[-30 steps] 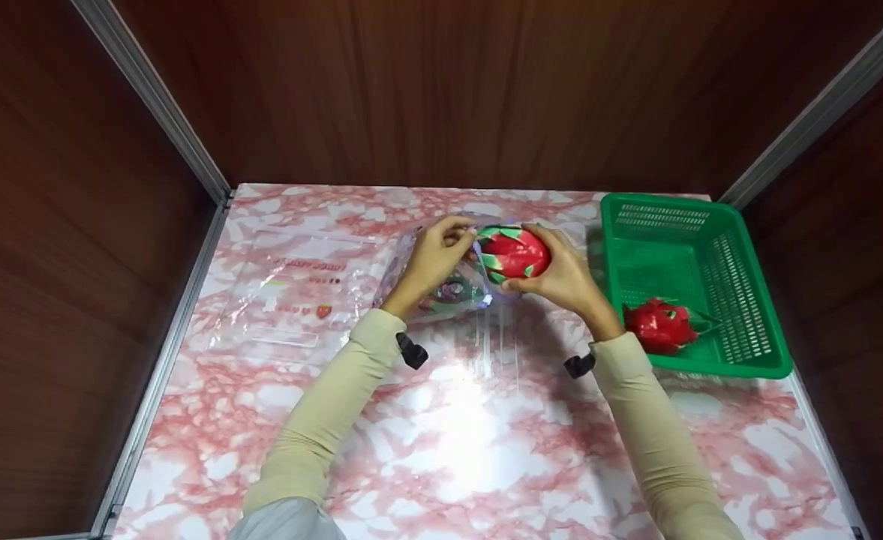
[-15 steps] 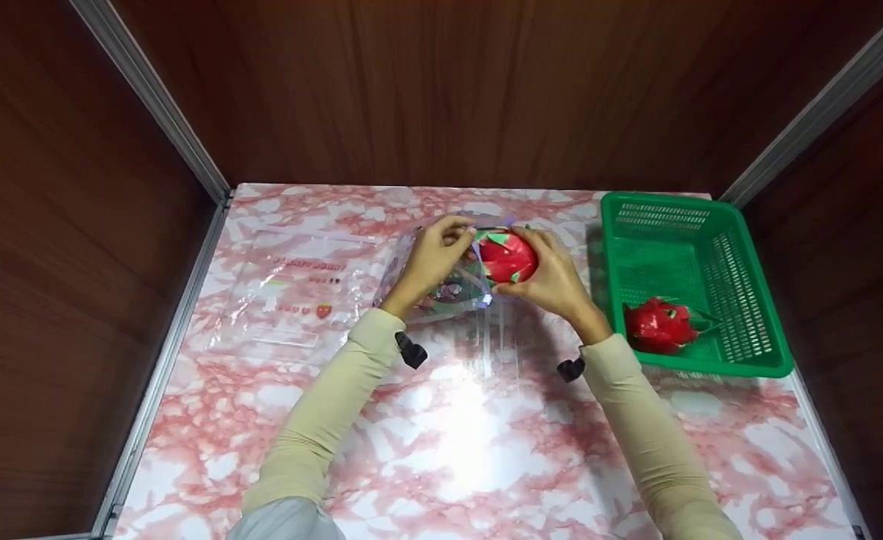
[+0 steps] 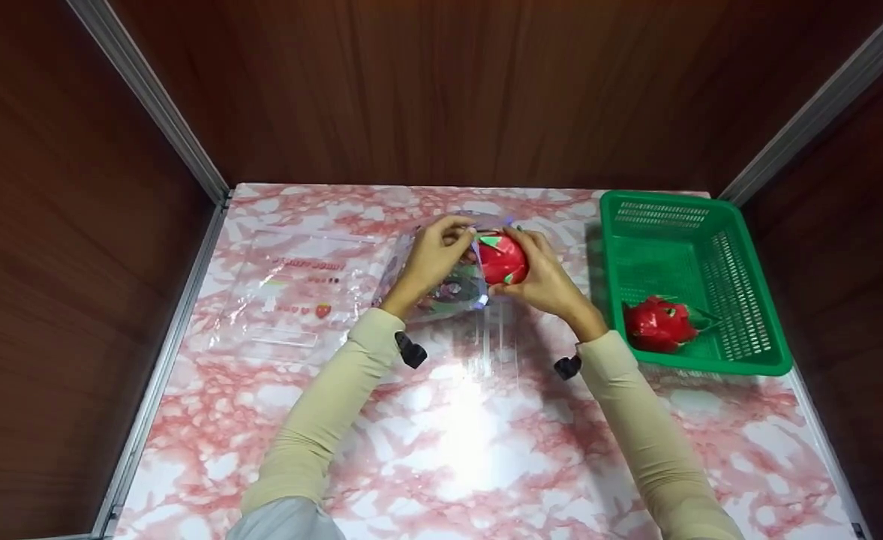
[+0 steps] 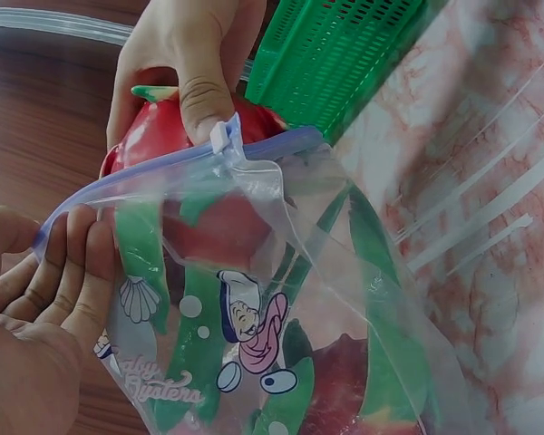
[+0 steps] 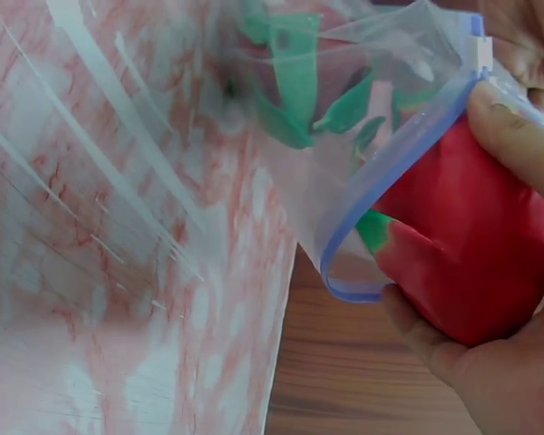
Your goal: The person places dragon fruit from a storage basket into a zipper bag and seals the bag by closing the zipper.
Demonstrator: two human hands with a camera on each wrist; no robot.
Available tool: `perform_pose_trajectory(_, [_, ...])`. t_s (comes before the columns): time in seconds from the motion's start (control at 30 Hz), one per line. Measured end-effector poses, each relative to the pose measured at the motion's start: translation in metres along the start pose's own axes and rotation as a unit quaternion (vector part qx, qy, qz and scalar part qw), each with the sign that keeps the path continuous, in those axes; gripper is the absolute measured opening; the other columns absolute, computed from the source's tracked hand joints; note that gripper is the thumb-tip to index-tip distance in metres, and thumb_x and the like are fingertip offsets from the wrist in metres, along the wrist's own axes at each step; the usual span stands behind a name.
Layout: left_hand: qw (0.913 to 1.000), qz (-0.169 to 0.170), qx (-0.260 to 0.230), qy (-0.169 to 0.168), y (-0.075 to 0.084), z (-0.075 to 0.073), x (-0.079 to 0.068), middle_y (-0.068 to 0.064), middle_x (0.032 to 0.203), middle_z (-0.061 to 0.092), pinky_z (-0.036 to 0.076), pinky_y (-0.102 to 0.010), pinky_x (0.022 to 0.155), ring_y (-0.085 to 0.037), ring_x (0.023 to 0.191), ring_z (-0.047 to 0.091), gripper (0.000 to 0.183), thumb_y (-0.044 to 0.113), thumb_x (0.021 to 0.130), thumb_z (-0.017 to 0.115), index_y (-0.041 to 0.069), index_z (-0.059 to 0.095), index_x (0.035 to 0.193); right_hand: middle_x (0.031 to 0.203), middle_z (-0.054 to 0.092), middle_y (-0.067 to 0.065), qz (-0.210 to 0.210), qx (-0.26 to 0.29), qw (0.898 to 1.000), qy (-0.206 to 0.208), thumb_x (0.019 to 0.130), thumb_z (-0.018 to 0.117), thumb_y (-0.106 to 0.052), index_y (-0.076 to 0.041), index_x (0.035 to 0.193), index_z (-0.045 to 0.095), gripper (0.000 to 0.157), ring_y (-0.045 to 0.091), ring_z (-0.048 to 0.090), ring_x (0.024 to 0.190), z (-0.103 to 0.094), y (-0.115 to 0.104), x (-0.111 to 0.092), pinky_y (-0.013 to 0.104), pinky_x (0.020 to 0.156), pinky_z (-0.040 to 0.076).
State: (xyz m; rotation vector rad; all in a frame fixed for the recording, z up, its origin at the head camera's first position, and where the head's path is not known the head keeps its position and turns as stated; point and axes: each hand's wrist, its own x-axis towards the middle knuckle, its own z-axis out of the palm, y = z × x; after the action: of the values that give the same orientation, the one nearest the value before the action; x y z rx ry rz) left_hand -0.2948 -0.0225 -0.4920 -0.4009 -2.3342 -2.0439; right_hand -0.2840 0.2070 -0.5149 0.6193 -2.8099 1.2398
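Note:
A red dragon fruit with green leaf tips sits partway inside the mouth of a clear zip bag with a purple seal strip. My right hand grips its rounded end, fingers on the far side and thumb on the near side. On the other side, my left hand pinches the bag's purple rim at the opening. Through the printed plastic, another dragon fruit shows inside the bag in the left wrist view. The white slider stands at one end of the strip.
At the right stands a green basket with one dragon fruit in its near left corner. A flat clear bag with red print lies on the marbled table at the left. Brown walls enclose the back and sides.
My right hand has moved left and pushed the dragon fruit deeper into the bag's mouth. My left hand has stayed at the rim.

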Motion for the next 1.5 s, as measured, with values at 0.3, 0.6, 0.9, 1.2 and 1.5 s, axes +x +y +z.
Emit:
perform_pose_trajectory(0.3, [1.0, -0.002, -0.001, 0.001, 0.0, 0.001, -0.001, -0.015, 0.101, 0.076, 0.065, -0.029, 0.069, -0.01, 0.071, 0.071, 0.027, 0.013, 0.107, 0.065, -0.002, 0.07, 0.129, 0.154, 0.046, 0.024, -0.003, 0.011, 1.0, -0.005, 0.079, 0.09, -0.019, -0.011, 0.164, 0.04, 0.099, 0.041, 0.05, 0.14, 0.0, 0.002, 0.001, 0.058, 0.117, 0.049])
perform_pose_trajectory(0.6, [0.9999, 0.001, -0.008, -0.009, 0.001, 0.0, -0.003, -0.015, 0.104, 0.076, 0.065, -0.034, 0.074, -0.018, 0.077, 0.074, 0.029, 0.015, 0.108, 0.064, -0.002, 0.069, 0.131, 0.161, 0.044, 0.02, 0.014, 0.03, 0.999, -0.003, 0.082, 0.094, -0.035, -0.018, 0.163, 0.044, 0.096, 0.041, 0.045, 0.144, -0.001, 0.002, 0.001, 0.06, 0.115, 0.05])
perform_pose_trajectory(0.9, [0.9999, 0.008, 0.0, -0.014, 0.003, 0.001, -0.003, -0.016, 0.102, 0.076, 0.067, -0.047, 0.077, -0.013, 0.074, 0.072, 0.026, 0.013, 0.107, 0.065, -0.003, 0.07, 0.128, 0.164, 0.042, 0.019, 0.033, 0.052, 0.998, 0.001, 0.088, 0.088, -0.04, -0.022, 0.163, 0.044, 0.089, 0.041, 0.044, 0.145, -0.002, 0.0, 0.003, 0.06, 0.116, 0.05])
perform_pose_trajectory(1.2, [0.9998, 0.009, -0.004, -0.018, 0.002, 0.001, -0.002, -0.017, 0.102, 0.076, 0.066, -0.031, 0.072, -0.01, 0.073, 0.071, 0.026, 0.013, 0.107, 0.064, -0.003, 0.071, 0.127, 0.166, 0.042, 0.015, 0.026, 0.065, 0.997, 0.006, 0.089, 0.086, -0.039, -0.021, 0.163, 0.044, 0.086, 0.039, 0.046, 0.144, 0.004, -0.001, 0.008, 0.059, 0.116, 0.049])
perform_pose_trajectory(1.5, [0.9997, 0.018, 0.002, -0.018, 0.003, -0.001, -0.002, -0.018, 0.103, 0.077, 0.067, -0.037, 0.074, -0.011, 0.073, 0.072, 0.027, 0.012, 0.108, 0.063, -0.004, 0.07, 0.128, 0.16, 0.049, 0.019, -0.004, 0.103, 0.994, 0.024, 0.088, 0.085, -0.024, -0.009, 0.159, 0.043, 0.084, 0.036, 0.049, 0.143, 0.014, 0.007, 0.007, 0.055, 0.118, 0.048])
